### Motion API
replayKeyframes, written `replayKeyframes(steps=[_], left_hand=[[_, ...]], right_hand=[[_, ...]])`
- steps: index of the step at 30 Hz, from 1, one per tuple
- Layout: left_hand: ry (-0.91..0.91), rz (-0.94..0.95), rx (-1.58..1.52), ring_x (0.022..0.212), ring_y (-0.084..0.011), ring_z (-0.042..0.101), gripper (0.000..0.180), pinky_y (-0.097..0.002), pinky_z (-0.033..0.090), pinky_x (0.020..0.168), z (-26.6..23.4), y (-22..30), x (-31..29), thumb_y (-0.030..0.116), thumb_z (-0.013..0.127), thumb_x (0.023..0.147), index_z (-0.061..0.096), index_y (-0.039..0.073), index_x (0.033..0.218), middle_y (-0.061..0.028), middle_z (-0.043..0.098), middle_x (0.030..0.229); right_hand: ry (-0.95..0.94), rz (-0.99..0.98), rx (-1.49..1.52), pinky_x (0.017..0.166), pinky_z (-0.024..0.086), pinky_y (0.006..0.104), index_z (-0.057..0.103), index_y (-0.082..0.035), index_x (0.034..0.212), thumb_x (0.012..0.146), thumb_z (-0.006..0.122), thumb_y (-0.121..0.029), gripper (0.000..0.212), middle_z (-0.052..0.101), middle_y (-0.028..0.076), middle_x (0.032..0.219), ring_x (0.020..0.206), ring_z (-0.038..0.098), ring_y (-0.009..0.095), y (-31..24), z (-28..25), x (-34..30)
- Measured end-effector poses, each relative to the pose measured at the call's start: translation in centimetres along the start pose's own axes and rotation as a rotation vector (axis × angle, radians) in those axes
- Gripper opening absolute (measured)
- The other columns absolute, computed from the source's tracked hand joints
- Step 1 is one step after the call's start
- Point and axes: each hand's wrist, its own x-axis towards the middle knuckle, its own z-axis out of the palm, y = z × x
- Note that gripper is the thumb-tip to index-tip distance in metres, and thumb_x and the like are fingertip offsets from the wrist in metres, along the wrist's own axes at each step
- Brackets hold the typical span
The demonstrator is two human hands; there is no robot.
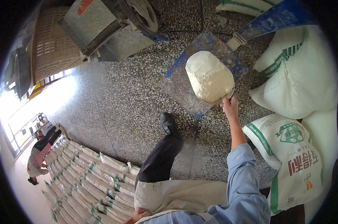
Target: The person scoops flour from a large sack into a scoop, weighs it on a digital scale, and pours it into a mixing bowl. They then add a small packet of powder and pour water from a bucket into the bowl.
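My right hand (230, 106) is closed on the near right edge of a thin-rimmed container (234, 90), with the arm stretched forward. Pale, off-white flour (211, 80) heaps up in it, smooth at the far end and crumbly nearer the hand. Container and flour are above a worn blue metal platform (178, 76) on the floor; whether they touch it is unclear. At the lower edge, my left hand (139, 214) is against the pale apron (176, 194) over my lap; its fingers are mostly hidden.
White and green sacks (284, 149) stand at the right, by a blue post (277, 20). Rows of filled sacks (90, 183) lie at lower left, with another person (38, 160) beyond them. A metal machine (98, 28) and a woven-looking crate (53, 44) are at upper left.
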Motion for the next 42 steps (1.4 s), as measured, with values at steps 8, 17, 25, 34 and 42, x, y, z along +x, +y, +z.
replayKeyframes(steps=[8,17,25,34,42], left_hand=[[0.016,-0.020,0.012,0.067,-0.0161,0.043,0.018,-0.0329,0.033,0.059,0.4,1.1,-0.2,0.020,0.051,0.084,0.053,0.006,0.075,-0.0004,0.049,0.070],[0.030,-0.039,0.022,0.073,-0.0195,0.043,0.014,-0.0349,0.033,0.065,0.5,2.2,-0.5,0.020,0.051,0.084,0.053,0.006,0.082,-0.0028,0.050,0.076],[0.034,-0.051,0.027,0.079,-0.0226,0.043,0.015,-0.0366,0.033,0.069,0.7,2.7,-0.6,0.020,0.051,0.083,0.052,0.006,0.088,-0.0050,0.051,0.082],[0.038,-0.041,0.029,0.085,-0.0261,0.043,0.019,-0.0385,0.033,0.075,0.9,2.9,-0.8,0.020,0.051,0.082,0.052,0.006,0.096,-0.0074,0.052,0.088],[0.047,0.010,0.040,0.090,-0.0291,0.043,0.024,-0.0402,0.033,0.079,1.7,2.4,-1.0,0.019,0.051,0.082,0.051,0.006,0.102,-0.0095,0.053,0.093]], right_hand=[[-0.011,0.029,0.017,0.049,0.048,0.0301,0.044,0.005,0.107,0.078,0.046,-0.012,0.034,0.059,0.011,0.073,0.053,0.058,0.016,0.9,0.2,1.3],[-0.024,0.016,0.076,0.051,0.049,0.0305,0.037,0.000,0.123,0.077,0.044,-0.009,0.047,0.058,0.013,0.088,0.060,0.058,0.016,0.1,0.9,1.9],[0.003,0.078,0.059,0.052,0.052,0.0313,0.035,0.000,0.125,0.077,0.042,-0.008,0.049,0.057,0.015,0.092,0.063,0.059,0.017,-0.6,1.2,1.9],[-0.040,0.061,0.029,0.047,0.050,0.0309,0.039,0.002,0.117,0.077,0.044,-0.012,0.043,0.058,0.014,0.090,0.061,0.060,0.018,0.2,1.0,2.5],[-0.043,0.043,0.054,0.038,0.045,0.0289,0.038,0.005,0.114,0.079,0.045,-0.016,0.041,0.060,0.014,0.079,0.054,0.060,0.019,-0.4,1.4,1.7]])
